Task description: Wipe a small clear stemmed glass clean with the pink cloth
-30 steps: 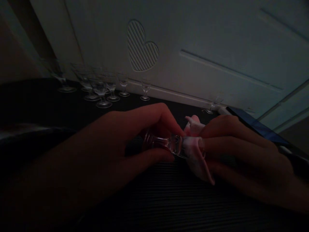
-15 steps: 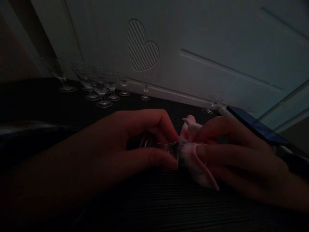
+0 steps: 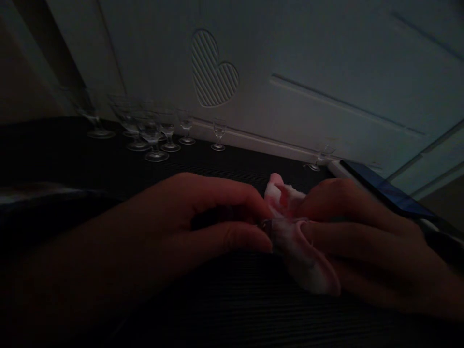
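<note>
Where your left hand (image 3: 174,227) curls shut, its fingers (image 3: 232,191) and thumb wrap round a small clear glass (image 3: 266,224) held low over the desk. Only a glint of its edge shows between your two hands, so I cannot tell which part you grip or whether it rests on the surface. At three o'clock of it, your right hand (image 3: 366,237) has its fingers (image 3: 326,233) pinched onto a soft, pale pink-white cloth (image 3: 300,251). The cloth is pressed against the glass and bunches out above and below your knuckles.

By its look the glass is light, thin, brittle and slick. An even hold round its sturdier base should suit it better than a squeeze at the rim. The cloth is limp and takes any shape.

Under both hands lies the dark ribbed desk (image 3: 232,299). At ten o'clock, well apart, a cluster of clear stemmed glasses (image 3: 152,133) stands upright, with a lone small stemmed glass (image 3: 218,136) at eleven and another faint stemmed glass (image 3: 318,158) at one. A dark flat phone (image 3: 384,191) lies at two o'clock, near your right hand. Behind everything rises a white panel with a ribbed heart (image 3: 213,67).
</note>
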The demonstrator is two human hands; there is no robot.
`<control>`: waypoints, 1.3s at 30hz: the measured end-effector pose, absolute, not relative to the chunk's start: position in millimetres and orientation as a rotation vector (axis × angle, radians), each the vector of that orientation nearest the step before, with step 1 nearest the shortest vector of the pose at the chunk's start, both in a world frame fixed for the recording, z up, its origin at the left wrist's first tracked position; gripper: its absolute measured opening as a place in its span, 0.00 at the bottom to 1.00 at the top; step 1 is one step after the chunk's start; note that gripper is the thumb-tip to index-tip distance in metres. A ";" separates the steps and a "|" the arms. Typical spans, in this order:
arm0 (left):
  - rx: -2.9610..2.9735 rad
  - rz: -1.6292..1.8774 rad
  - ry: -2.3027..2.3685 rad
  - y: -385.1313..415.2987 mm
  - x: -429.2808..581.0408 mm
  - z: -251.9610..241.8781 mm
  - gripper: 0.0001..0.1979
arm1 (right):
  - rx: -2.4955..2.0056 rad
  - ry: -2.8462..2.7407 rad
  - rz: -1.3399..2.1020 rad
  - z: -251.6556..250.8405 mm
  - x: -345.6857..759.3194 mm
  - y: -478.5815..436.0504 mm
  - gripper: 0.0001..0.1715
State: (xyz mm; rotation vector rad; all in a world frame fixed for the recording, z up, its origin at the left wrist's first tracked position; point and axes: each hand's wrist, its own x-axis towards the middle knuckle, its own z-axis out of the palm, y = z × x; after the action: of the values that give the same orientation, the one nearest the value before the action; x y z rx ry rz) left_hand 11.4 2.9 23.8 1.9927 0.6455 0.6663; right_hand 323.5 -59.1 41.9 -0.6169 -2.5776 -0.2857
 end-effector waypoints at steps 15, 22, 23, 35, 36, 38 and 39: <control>2.174 0.791 0.702 -5.4 16.7 21.2 0.17 | -0.608 -2.636 -0.193 48.9 322.8 -56.4 0.08; 2.132 0.762 0.772 -10.9 7.7 21.8 0.06 | -0.624 -2.604 -0.238 48.1 321.9 -58.0 0.09; 2.116 0.747 0.758 -11.3 7.4 21.4 0.06 | -0.613 -2.624 -0.231 47.9 322.2 -58.0 0.10; 2.051 0.622 0.675 -7.8 10.6 19.6 0.16 | -0.549 -2.645 -0.148 46.4 323.4 -50.3 0.11; 2.042 0.608 0.664 -7.1 10.9 19.9 0.16 | -0.539 -2.632 -0.153 46.8 323.2 -50.8 0.11; 2.039 0.575 0.635 -5.6 11.1 20.1 0.16 | -0.632 -2.658 -0.139 46.5 322.2 -52.7 0.12; 2.049 0.575 0.629 -5.0 11.0 19.9 0.16 | -0.608 -2.649 -0.168 45.9 321.6 -53.9 0.12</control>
State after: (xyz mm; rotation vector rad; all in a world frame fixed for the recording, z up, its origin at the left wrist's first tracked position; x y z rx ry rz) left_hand 11.0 -5.0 19.9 2.0492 0.6293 0.5747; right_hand 321.6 -53.9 45.9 -0.6081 -2.6485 -0.1677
